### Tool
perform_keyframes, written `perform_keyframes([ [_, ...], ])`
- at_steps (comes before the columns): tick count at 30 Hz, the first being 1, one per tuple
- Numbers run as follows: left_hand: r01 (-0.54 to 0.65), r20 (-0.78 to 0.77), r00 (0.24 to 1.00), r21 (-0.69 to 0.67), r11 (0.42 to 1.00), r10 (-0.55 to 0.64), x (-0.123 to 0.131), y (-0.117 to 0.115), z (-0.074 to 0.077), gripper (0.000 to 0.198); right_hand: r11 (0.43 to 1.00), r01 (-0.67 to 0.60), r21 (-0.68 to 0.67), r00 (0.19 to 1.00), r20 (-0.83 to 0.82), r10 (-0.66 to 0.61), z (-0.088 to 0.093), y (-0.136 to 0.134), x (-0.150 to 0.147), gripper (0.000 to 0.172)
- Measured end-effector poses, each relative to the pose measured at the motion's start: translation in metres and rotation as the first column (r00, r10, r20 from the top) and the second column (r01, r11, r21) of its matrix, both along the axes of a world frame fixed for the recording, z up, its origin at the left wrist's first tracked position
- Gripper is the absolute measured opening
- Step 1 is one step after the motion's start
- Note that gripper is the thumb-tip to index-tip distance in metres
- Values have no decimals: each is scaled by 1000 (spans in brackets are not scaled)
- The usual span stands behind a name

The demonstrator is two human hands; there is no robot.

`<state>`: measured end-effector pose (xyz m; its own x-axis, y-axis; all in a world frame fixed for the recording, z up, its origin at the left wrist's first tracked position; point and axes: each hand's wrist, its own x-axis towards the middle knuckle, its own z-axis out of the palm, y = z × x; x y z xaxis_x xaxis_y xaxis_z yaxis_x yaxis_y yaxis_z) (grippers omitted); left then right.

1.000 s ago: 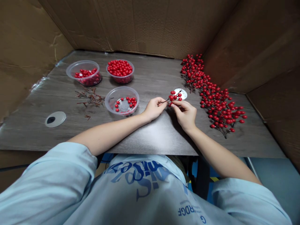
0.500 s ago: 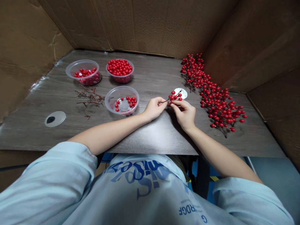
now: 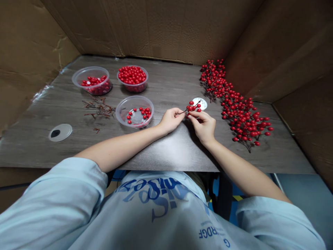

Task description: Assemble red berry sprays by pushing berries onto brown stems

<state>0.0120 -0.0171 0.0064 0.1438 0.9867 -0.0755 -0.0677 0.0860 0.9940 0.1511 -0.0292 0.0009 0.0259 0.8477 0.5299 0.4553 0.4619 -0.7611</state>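
Red berry sprig point(image 3: 193, 108) is held above the dark wood-grain surface point(image 3: 166, 83), its thin stem pinched in a narrow grip by the left hand point(image 3: 171, 120). The right hand point(image 3: 204, 126) seems to pinch it among the berries, just before a round pale disc point(image 3: 200, 103).

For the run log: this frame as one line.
left hand: pinches stem of red berry sprig | right hand: fingers on same sprig | nearby: round white disc, long berry branches, clear tub of loose berries

On the tabletop point(image 3: 166, 83), 3 plastic tubs point(image 3: 134, 111) sit at left, with berry sprays point(image 3: 240, 114) lying at right.
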Motion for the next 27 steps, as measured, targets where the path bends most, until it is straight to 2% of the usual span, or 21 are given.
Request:
perform_keyframes([
  [8, 19, 17, 1000, -42, 999, -18, 0, 0, 5, 15, 1000, 7, 15, 1000, -4, -7, 1, 1, -2, 12],
  [15, -9, 112, 994, -51, 999, 14, 0, 3, 2, 15, 997, -47, -56, 993, -113, 41, 1, -1, -2, 27],
  [20, -14, 183, 983, -77, 997, 28, -1, 5, 2, 15, 999, 22, 24, 999, -32, -22, 9, -3, -1, 13],
  [23, -15, 197, 980, -91, 996, 33, -2, 5, 2, 13, 997, 51, 65, 999, 12, -52, 12, -4, 1, 11],
  [27, -26, 207, 977, -101, 995, 46, -2, 3, 5, 10, 998, 63, 30, 997, -54, -61, 13, -4, 5, 12],
])
